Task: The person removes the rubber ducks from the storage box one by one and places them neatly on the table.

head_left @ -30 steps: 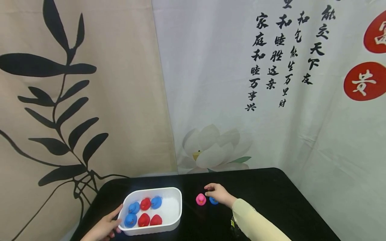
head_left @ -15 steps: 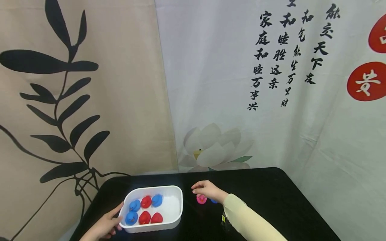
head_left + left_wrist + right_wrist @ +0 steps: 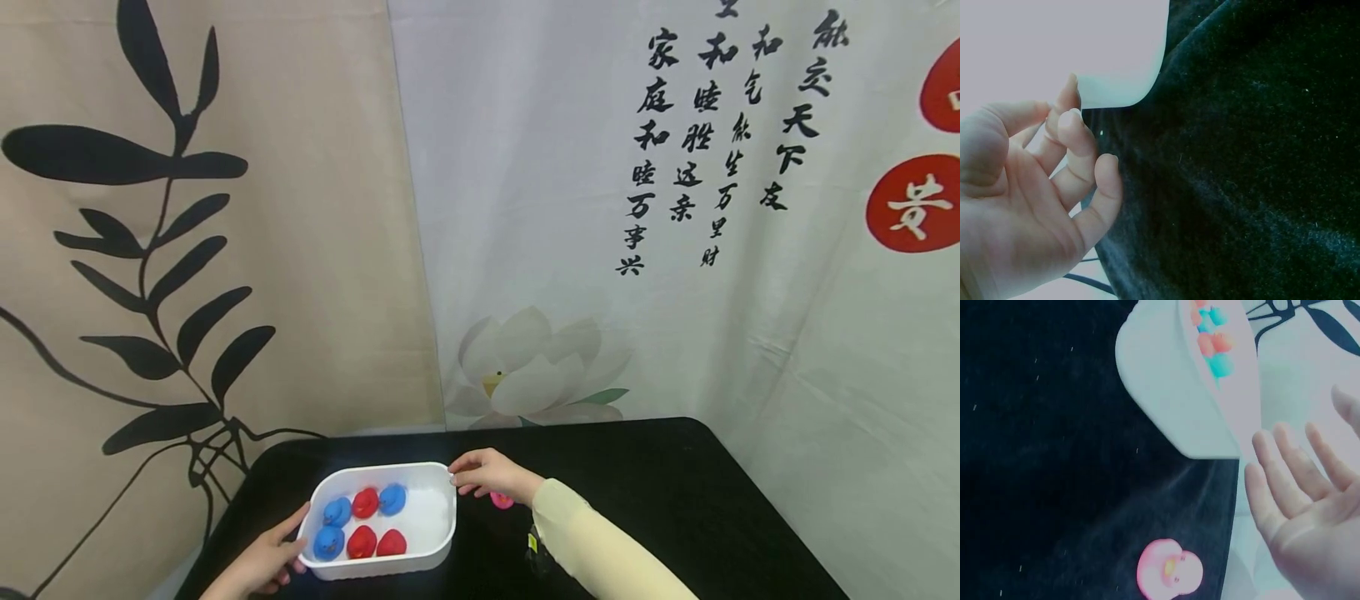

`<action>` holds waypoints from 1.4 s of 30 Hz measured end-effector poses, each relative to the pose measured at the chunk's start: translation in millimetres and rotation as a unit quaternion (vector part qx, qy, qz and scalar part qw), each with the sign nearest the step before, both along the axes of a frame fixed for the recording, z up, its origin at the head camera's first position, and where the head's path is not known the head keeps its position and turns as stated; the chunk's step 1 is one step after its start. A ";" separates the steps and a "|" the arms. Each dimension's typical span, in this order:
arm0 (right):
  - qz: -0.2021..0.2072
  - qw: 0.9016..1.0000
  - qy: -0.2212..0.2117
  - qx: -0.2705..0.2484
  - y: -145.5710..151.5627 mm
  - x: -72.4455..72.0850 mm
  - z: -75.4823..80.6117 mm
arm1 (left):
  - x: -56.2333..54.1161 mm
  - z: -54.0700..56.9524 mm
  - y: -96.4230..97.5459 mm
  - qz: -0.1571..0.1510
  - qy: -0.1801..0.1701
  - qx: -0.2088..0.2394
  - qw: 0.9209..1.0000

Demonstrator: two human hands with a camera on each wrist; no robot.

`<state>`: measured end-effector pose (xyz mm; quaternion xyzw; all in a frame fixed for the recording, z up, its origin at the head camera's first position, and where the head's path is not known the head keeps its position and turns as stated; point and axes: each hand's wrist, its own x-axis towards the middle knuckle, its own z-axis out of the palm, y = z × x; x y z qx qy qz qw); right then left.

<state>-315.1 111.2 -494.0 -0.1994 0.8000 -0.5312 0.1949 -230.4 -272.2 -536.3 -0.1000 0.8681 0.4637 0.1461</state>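
Observation:
A white plastic tray (image 3: 427, 525) stands on the black table, with several blue rubber ducks (image 3: 329, 542) and red rubber ducks (image 3: 362, 542) on its left side. My left hand (image 3: 258, 562) grips the tray's left end, thumb at the rim and fingers bent beneath; the left wrist view shows the hand (image 3: 1041, 181) at the tray's corner. At the right back corner of the rim, my right hand (image 3: 491, 473) has its fingers loosely extended and holds nothing; whether it touches is unclear. Below that hand lies a pink rubber duck (image 3: 1169, 569), partly covered in the head view.
A black cloth (image 3: 645, 483) covers the table. Behind it hangs a printed curtain (image 3: 337, 250) with dark leaves and writing. Near the right sleeve (image 3: 600, 533) is a small dark object (image 3: 536, 550) with a yellow-green mark.
My right hand has moved left from above the blue and pink ducks to the tray's right rim. The blue duck on the table is now hidden by the arm. My left hand keeps its grip.

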 end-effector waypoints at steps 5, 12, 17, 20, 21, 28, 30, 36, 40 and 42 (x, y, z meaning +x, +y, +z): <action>0.009 1.000 -0.007 0.000 -19.4 2.5 -0.2 | 0.3 -1.8 -0.5 0.001 -0.001 -0.001 1.000; 0.028 0.999 0.008 0.043 -47.9 4.0 -1.8 | 1.9 -0.4 -0.7 0.001 0.011 -0.004 1.000; 0.045 0.997 0.003 0.063 -65.0 5.2 -1.7 | 4.3 2.8 0.1 0.000 0.024 -0.005 1.000; 0.056 0.997 -0.016 0.060 -73.2 6.4 -6.8 | 5.2 2.0 0.8 0.002 0.033 -0.007 0.999; 0.058 0.996 -0.022 0.059 -75.6 7.3 -8.6 | 5.4 1.7 1.0 0.002 0.035 -0.007 0.999; 0.055 0.994 -0.068 0.059 -89.0 16.9 -13.7 | 5.6 -0.1 1.3 0.007 0.038 -0.012 0.999; 0.052 0.994 -0.078 0.060 -91.2 19.1 -15.7 | 5.7 -0.3 1.7 0.010 0.038 -0.011 0.999; 0.026 0.994 -0.082 0.066 -100.4 22.7 -22.5 | 6.5 1.1 2.3 0.007 0.041 0.001 0.999; 0.014 0.993 -0.086 0.082 -105.2 24.4 -24.8 | 7.1 2.1 3.1 0.008 0.040 -0.002 0.999; 0.013 0.992 -0.088 0.090 -106.7 25.6 -25.7 | 7.2 2.2 3.6 0.009 0.038 -0.002 0.999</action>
